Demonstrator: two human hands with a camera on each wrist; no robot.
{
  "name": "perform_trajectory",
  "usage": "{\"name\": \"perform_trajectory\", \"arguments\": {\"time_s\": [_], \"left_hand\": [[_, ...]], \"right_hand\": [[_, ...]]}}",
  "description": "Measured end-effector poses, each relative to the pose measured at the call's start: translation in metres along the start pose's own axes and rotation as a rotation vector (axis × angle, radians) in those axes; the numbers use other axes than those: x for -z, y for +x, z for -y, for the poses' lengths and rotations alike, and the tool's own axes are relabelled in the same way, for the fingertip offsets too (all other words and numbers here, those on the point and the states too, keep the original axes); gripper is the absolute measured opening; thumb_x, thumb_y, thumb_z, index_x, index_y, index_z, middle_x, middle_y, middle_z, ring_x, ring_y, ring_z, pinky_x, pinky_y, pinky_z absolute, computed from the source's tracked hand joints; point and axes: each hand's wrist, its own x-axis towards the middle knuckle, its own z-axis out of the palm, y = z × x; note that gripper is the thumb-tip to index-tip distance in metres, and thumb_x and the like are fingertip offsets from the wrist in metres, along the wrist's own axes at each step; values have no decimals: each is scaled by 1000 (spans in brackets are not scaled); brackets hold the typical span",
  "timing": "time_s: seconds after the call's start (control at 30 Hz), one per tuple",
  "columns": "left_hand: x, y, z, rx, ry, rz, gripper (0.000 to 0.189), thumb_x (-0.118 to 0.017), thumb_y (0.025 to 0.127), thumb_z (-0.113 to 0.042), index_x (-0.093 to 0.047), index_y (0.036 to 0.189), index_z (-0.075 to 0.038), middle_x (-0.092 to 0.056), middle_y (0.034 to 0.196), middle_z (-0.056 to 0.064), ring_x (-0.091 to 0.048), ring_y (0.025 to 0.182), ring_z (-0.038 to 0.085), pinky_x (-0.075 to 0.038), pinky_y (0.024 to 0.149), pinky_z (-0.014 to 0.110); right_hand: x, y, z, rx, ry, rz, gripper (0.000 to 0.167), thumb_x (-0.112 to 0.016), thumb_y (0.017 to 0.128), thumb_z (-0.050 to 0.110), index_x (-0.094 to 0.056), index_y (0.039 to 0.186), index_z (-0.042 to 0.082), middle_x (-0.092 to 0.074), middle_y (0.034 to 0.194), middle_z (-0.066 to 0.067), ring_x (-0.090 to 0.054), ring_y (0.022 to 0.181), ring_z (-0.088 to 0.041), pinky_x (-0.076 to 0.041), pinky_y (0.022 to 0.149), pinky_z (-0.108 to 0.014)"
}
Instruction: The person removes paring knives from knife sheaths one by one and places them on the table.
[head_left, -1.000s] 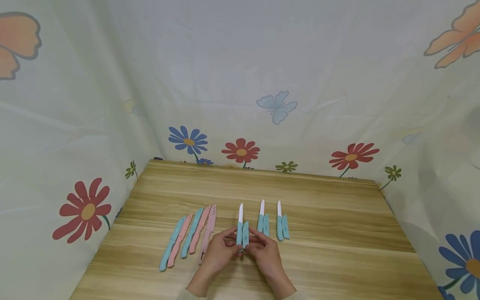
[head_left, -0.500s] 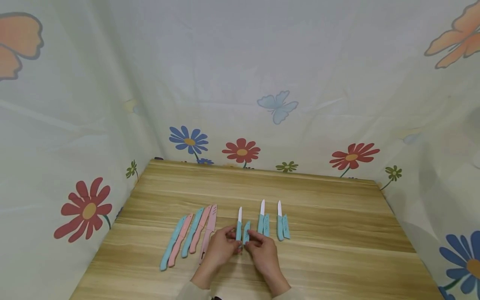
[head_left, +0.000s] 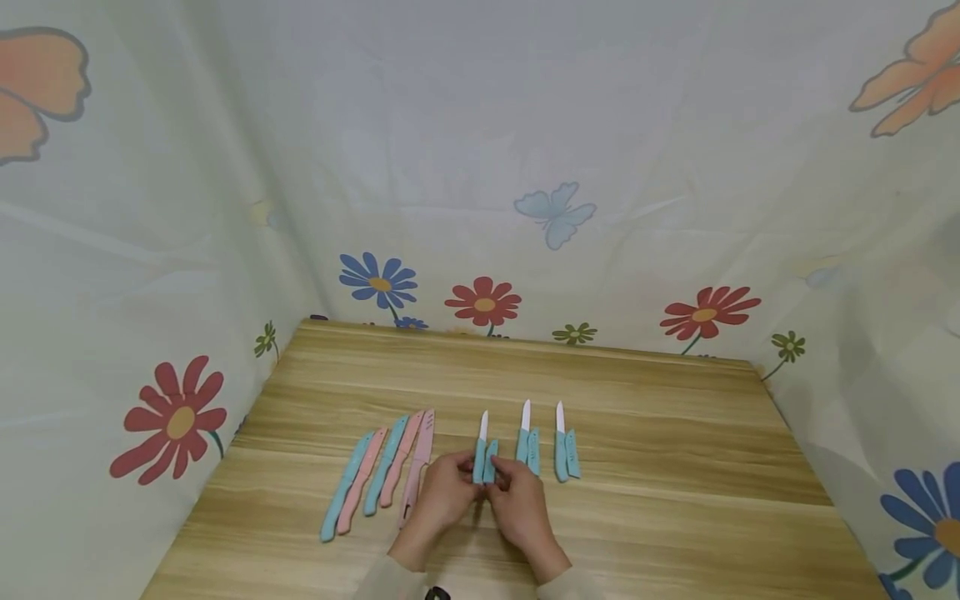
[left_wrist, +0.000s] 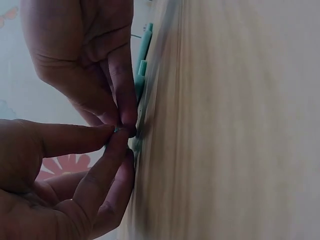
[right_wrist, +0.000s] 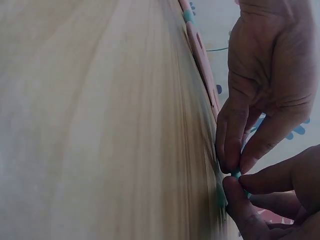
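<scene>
A paring knife (head_left: pixel 480 454) with a teal handle and a white blade points away from me in the head view. My left hand (head_left: pixel 447 492) pinches its handle. Just right of it lies a teal blade sheath (head_left: pixel 491 462), pinched between the thumb and fingers of my right hand (head_left: pixel 519 500). Knife and sheath are side by side, low over the wooden table. In the left wrist view the fingertips of the left hand (left_wrist: pixel 75 185) and right hand (left_wrist: pixel 95 55) meet and mostly cover both pieces. The right wrist view likewise shows little of the teal between the fingers.
Two more teal paring knives (head_left: pixel 522 446) (head_left: pixel 561 454), each with a sheath (head_left: pixel 573 454) beside it, lie to the right. Several sheathed pink and teal knives (head_left: pixel 390 462) lie slanted at left. Flowered cloth (head_left: pixel 450 167) walls the table (head_left: pixel 637 533) at back and sides.
The sheath moved a little apart from the knife, then came back close beside it, now tilted alongside. The right hand has turned slightly and shifted left; the other knives have stayed put.
</scene>
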Motion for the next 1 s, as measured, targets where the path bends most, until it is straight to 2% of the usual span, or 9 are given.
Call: {"name": "perform_trajectory", "arguments": {"time_s": [0.13,0.27,0.33,0.43,0.57,0.73,1.0], "left_hand": [[-1,2,-1,-44,65,-1,42,-82,78,2,-75,120,-1,-73,89,8,-66,77,11,-54,63,21],[-1,3,-2,-80,177,-26,32,-77,76,3,-78,108,-4,-66,80,4,-56,73,12,-48,62,23],[-1,3,-4,-87,241,-40,28,-74,75,3,-79,102,-6,-61,78,2,-52,73,13,-44,61,25],[-2,4,-6,-88,299,-55,30,-71,74,4,-78,101,-8,-57,76,1,-49,74,16,-41,60,27],[-4,5,-8,-79,333,-74,33,-70,76,5,-78,106,-7,-54,78,3,-48,75,18,-39,60,29],[-4,4,-10,-98,365,-93,31,-71,77,5,-77,106,-4,-54,79,4,-49,75,18,-40,61,31],[-3,2,-13,-99,376,-91,31,-73,78,4,-77,109,-1,-56,82,6,-50,75,19,-43,62,34]], "right_hand": [[0,2,3,34,-100,1,39,-72,86,-4,-71,125,-4,-72,116,-17,-66,92,-19,-55,76,-30],[0,4,4,75,-184,2,37,-72,86,-3,-72,123,-3,-71,114,-14,-63,90,-18,-53,77,-33],[-1,5,4,91,-207,-1,35,-72,86,-3,-73,121,-3,-70,113,-13,-63,89,-18,-53,77,-34],[-2,5,4,116,-238,-16,33,-72,86,-4,-74,118,-3,-70,111,-13,-63,88,-19,-53,78,-37],[-4,6,4,133,-286,-32,30,-71,86,-4,-75,116,-4,-70,113,-16,-66,96,-27,-56,84,-44],[-6,7,6,126,-319,-23,30,-71,88,-1,-74,118,-5,-68,122,-20,-66,111,-37,-56,93,-53],[-9,9,6,118,-335,-10,35,-74,88,3,-72,121,-8,-65,127,-22,-65,118,-38,-57,94,-55]]}}
